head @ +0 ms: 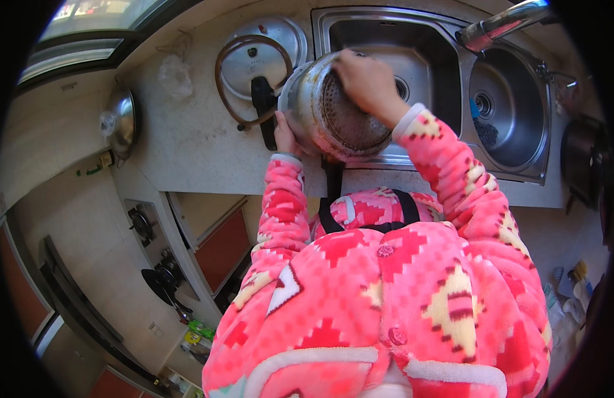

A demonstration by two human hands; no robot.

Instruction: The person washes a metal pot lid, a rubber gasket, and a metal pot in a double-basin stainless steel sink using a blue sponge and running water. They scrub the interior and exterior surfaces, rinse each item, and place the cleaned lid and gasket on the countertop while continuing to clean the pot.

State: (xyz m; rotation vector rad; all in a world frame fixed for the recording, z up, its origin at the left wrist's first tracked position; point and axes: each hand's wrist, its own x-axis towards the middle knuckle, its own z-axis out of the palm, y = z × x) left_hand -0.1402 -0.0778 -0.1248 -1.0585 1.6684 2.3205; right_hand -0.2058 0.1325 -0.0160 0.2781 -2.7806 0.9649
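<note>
A metal pressure cooker pot (312,107) is tipped on its side at the left edge of the sink, its stained, brown-marked base (336,114) turned up towards me. My left hand (286,135) grips the pot by its rim side. Against the base presses my right hand (364,82), fingers curled and slightly blurred; whatever may be under them is hidden. The pot's black handle (332,179) points down towards my body. On the counter beside the pot lies the round metal lid (262,54) with a black handle (263,99), and a brown rubber sealing ring (219,82) rests over it.
The double-bowl steel sink has a large basin (431,74) and a smaller round basin (516,109) under a chrome faucet (506,25). A clear plastic bag (176,77) and a metal wok-shaped pan (122,122) are to the left. Dark cookware (583,159) stands right.
</note>
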